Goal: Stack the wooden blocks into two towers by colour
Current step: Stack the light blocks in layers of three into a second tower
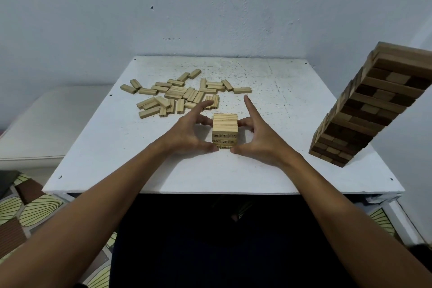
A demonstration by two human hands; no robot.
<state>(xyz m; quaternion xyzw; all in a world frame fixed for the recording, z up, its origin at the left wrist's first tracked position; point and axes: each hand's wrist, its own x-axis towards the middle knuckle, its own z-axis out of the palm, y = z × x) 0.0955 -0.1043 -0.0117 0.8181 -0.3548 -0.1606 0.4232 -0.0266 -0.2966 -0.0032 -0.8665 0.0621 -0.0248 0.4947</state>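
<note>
A short tower of light wooden blocks [225, 130] stands near the middle of the white table [292, 124], numbers printed on its block ends. My left hand [190, 132] lies against its left side, thumb at the base and index finger stretched out. My right hand [258, 135] mirrors it on the right side, thumb touching the bottom corner, index finger pointing away. Several loose light blocks [180, 96] lie scattered on the far left part of the table. A tall tower of dark brown blocks [364, 112] stands at the right edge.
The table stands against a white wall [210, 18] at the back and right. A low white surface [46, 119] sits to the left, and a patterned floor mat [30, 208] lies below. My dark-clothed legs [222, 241] are under the near table edge.
</note>
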